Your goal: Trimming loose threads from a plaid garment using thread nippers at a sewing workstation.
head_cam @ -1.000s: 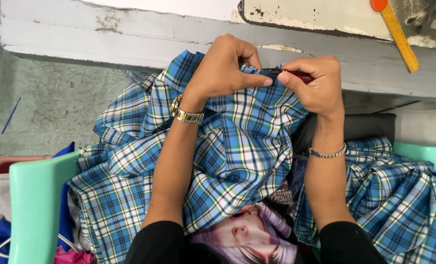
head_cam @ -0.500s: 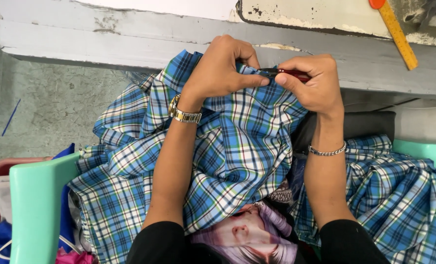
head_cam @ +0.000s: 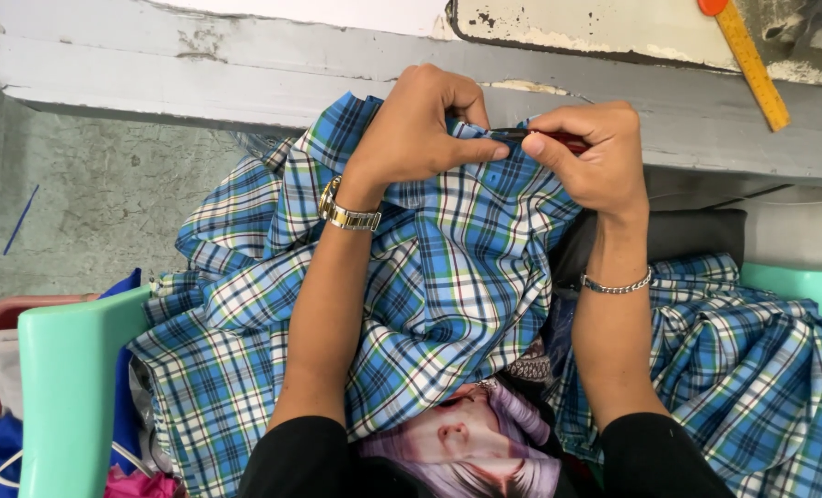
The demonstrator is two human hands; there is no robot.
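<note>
- The left hand (head_cam: 425, 124) is closed on a fold of the blue checked cloth (head_cam: 439, 286); the thumb lies flat along the top edge of the fold and the other fingers curl over it from behind.
- The right hand (head_cam: 591, 152) is also closed, and it pinches a small dark tool with a red part (head_cam: 545, 138) between the thumb and the first fingers.
- The tool lies almost level, and its dark tip points to the left, toward the left thumb; the tip is touching or just beside the cloth edge that the left hand holds. I cannot tell what kind of tool it is, because the fingers hide most of it.
- The pinched fold is at the upper edge of the cloth, just in front of the grey wooden table edge (head_cam: 199, 88).
- The rest of the cloth hangs down over the lap of the person and spreads to both sides.
- The left wrist wears a gold and silver watch (head_cam: 345, 210), and the right wrist wears a thin chain bracelet (head_cam: 617, 286).
- A yellow ruler (head_cam: 750, 63) lies on the table, well apart from the hands, at the upper right.
- A mint green plastic chair part (head_cam: 65, 397) stands at the lower left, beside the hanging cloth.
</note>
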